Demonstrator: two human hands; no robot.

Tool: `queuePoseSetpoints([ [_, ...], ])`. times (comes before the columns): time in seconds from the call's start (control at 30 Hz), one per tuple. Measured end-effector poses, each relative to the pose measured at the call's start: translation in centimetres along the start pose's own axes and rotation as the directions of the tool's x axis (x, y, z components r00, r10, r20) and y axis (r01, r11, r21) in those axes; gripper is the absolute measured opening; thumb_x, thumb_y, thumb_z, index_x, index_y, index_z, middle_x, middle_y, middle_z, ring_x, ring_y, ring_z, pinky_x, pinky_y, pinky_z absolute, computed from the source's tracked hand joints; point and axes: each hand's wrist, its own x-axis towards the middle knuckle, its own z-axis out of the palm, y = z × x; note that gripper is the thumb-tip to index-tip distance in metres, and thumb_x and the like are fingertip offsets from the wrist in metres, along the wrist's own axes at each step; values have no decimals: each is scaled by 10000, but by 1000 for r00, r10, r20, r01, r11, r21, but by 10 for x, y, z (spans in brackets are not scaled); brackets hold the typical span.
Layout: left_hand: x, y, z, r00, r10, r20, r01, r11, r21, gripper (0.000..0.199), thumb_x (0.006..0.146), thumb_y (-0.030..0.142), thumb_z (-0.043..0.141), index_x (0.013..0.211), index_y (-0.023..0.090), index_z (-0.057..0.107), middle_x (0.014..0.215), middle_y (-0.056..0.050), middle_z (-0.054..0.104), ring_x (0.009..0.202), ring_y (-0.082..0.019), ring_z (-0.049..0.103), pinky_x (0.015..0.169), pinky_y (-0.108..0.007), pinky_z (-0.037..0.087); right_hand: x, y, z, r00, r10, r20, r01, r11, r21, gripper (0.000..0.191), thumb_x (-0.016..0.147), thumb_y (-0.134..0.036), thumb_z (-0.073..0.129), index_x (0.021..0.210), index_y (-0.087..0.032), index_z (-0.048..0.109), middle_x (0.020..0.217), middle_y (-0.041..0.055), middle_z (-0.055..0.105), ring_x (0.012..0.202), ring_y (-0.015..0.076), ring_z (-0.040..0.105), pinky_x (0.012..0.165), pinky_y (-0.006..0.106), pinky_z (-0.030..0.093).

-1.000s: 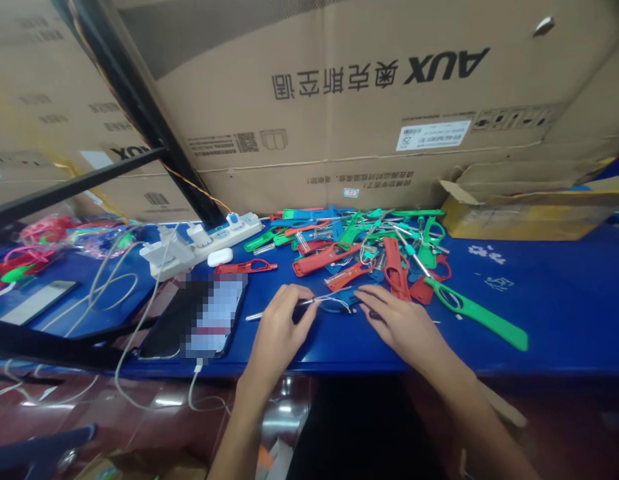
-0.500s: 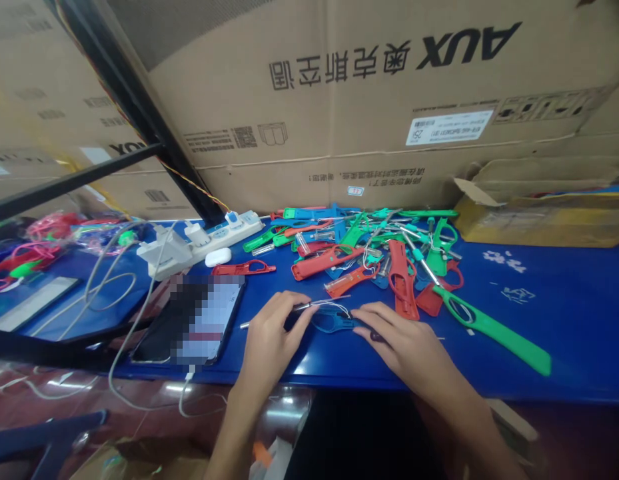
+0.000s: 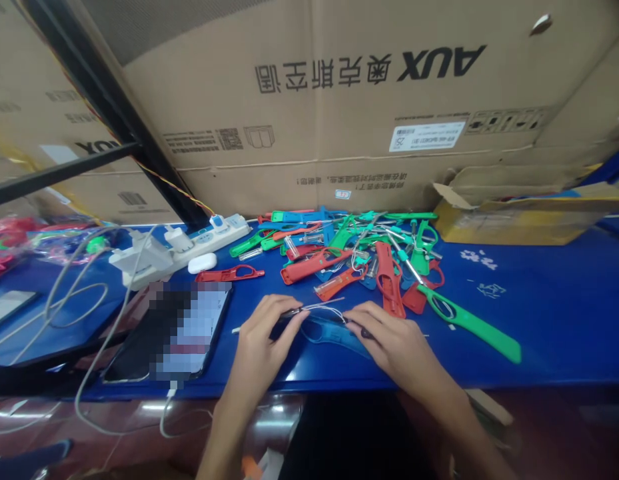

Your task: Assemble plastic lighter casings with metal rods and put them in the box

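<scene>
- My left hand point(image 3: 262, 343) pinches a thin metal pin point(image 3: 254, 325), its end sticking out left past my fingers.
- A fine wire loop point(image 3: 323, 308) runs from the pin toward my right hand point(image 3: 396, 343), whose fingers lie over a small dark piece point(image 3: 368, 333) I can't make out.
- My hands are close together, not quite touching, just above a blue plastic handle point(image 3: 334, 338) near the bench's near edge.
- Beyond them is a tangled heap of red, green and blue plastic handles point(image 3: 339, 250) on a blue workbench point(image 3: 539, 300).
- A long green handle point(image 3: 469, 325) lies to the right, a red handle point(image 3: 229, 273) to the left.
- Further left are a phone point(image 3: 189, 330) with a blurred screen, a power strip point(image 3: 204, 241) and a white earbud case point(image 3: 202, 263).
- Along the far edge stand an AUX cardboard carton point(image 3: 309, 100) and, right, a yellow box point(image 3: 504, 223).
</scene>
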Motion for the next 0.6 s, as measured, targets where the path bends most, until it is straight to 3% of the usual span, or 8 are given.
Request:
queuePoseSetpoints([
  [0.17,4,-2,-3,1000,17,-25,-17,1000,20,43,963,207,670,1002,213,654,985,-41,691,942,-188,661,853,-325,527,0,-5,-3,997,-48,-67,48,999,7,235,1063,-234,467,1177,-213,672,1063,53,739,787,133,710,648,220,507],
  [0.27,5,-6,-12,998,64,27,-65,997,38,31,966,213,661,997,217,660,984,-43,702,959,-203,673,874,-344,536,1,-13,-3,993,-50,-104,53,998,27,249,1071,-262,454,1161,-212,680,1036,62,739,777,128,706,650,212,501],
  [0.43,-3,-16,-21,988,36,153,-45,998,54,55,994,218,608,1020,226,655,1068,-59,699,1037,-223,669,972,-405,509,0,-25,-2,999,-36,-35,36,999,-2,241,1070,-276,457,1087,-218,691,995,46,724,689,106,659,581,210,428],
  [0.6,-8,-21,-16,982,-5,187,-5,999,50,68,1018,234,573,1073,220,611,1119,-69,662,1095,-224,624,1023,-453,471,0,-20,-3,998,-54,34,56,997,-61,245,1065,-257,453,1064,-216,694,989,40,715,736,126,666,576,222,410],
])
